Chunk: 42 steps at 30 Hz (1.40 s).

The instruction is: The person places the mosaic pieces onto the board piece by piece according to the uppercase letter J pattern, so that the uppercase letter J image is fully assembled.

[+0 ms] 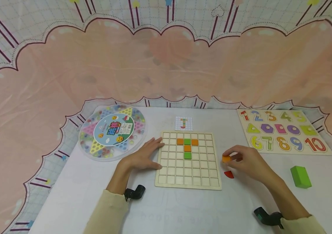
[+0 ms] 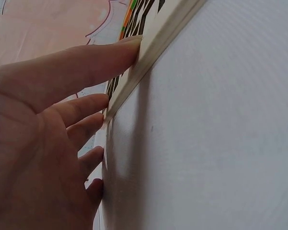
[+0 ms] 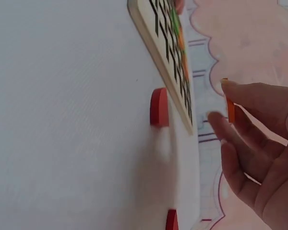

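Observation:
A square wooden grid board (image 1: 170,178) lies on the table, with orange and green square tiles set in a T shape in its upper middle. My left hand (image 1: 143,155) touches the board's left edge, thumb and fingers spread. Right of the board, my right hand (image 1: 249,162) pinches an orange tile (image 1: 226,159) between thumb and fingers; in the right wrist view this tile (image 3: 231,109) appears edge-on, above the table. A red quarter-round piece (image 1: 228,174) lies just below that hand. The right wrist view shows a second red piece (image 3: 172,220) at its bottom edge.
Behind the board lies a small pattern card (image 1: 183,123). A round, clear-covered game board (image 1: 113,130) sits at the left. At the right are a number-and-shape puzzle board (image 1: 283,131) and a green block (image 1: 301,177). A patterned curtain (image 1: 166,71) hangs behind the table.

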Each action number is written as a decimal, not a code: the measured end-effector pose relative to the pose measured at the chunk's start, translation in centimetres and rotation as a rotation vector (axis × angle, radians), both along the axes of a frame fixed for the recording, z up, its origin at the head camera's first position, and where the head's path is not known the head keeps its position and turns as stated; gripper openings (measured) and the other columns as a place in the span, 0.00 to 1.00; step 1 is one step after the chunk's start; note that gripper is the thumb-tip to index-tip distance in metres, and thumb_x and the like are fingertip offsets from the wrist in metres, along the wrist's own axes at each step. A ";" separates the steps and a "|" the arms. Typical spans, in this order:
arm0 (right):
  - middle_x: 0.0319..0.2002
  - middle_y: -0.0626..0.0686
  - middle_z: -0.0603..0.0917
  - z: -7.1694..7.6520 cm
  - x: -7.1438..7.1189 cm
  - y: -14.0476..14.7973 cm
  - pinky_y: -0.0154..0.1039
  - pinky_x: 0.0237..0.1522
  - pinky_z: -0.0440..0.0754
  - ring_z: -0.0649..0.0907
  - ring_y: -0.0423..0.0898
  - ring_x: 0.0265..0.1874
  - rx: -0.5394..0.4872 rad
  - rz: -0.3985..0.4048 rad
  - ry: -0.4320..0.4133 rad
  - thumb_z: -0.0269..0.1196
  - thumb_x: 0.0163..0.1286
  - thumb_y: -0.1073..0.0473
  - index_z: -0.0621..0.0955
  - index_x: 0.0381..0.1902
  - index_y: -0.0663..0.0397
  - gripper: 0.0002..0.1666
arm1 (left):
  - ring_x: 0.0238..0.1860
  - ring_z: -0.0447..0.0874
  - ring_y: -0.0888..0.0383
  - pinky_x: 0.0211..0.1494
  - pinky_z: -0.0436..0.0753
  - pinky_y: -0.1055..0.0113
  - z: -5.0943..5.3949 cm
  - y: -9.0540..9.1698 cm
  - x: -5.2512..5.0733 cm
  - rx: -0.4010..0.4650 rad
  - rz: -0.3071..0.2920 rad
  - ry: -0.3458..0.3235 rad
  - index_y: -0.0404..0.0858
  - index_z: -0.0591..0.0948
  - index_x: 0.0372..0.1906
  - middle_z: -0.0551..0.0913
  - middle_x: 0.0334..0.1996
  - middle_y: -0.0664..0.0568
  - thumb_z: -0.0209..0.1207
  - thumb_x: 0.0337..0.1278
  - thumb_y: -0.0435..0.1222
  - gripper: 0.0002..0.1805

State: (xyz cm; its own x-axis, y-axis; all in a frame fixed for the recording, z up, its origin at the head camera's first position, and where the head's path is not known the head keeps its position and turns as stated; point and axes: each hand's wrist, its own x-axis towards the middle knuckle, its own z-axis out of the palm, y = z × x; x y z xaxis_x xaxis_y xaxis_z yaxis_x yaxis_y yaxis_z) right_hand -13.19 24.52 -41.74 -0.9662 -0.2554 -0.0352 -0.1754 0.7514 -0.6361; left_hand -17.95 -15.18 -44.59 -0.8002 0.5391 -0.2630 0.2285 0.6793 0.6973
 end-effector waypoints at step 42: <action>0.34 0.46 0.88 -3.4 -1.9 -10.1 0.27 0.34 0.82 0.81 0.36 0.29 -0.157 0.198 -0.025 0.78 0.56 0.59 0.90 0.38 0.51 0.11 | 0.86 0.34 0.43 0.86 0.46 0.40 0.0 -0.1 -0.1 0.005 -0.006 0.019 0.39 0.63 0.78 0.48 0.85 0.48 0.71 0.53 0.39 0.47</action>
